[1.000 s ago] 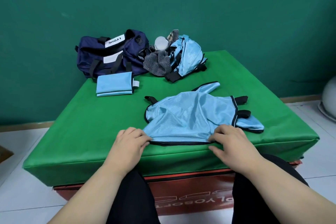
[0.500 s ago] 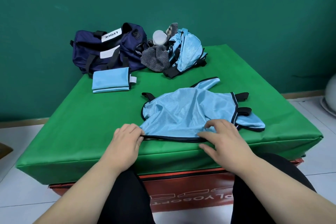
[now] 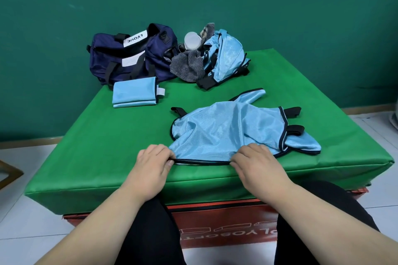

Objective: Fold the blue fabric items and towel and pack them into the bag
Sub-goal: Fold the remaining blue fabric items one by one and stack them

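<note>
Here, the near hem of a spread-out blue fabric item (image 3: 226,131), edged in black trim, is pinched at two places. Its left end is gripped by the left hand (image 3: 154,162), with the fingers curled and the thumb laid against the trim. Further right it is grasped by the right hand (image 3: 256,162), whose fingers are bent over the edge. The hem is drawn taut between the two hands and is held slightly raised above the green padded surface (image 3: 103,146), close to its front edge. The rest of the item is left lying rumpled on the pad, with short black straps seen at its far and right sides.

A folded blue piece (image 3: 135,93) is laid flat further back on the left, just in front of the navy bag (image 3: 131,56), which is set against the teal wall (image 3: 280,6). Beside the bag on the right, a crumpled blue piece (image 3: 228,56) is heaped together with a grey striped towel (image 3: 187,65) and a white cylindrical container (image 3: 191,40). A red box (image 3: 215,228) is seen beneath the pad.
</note>
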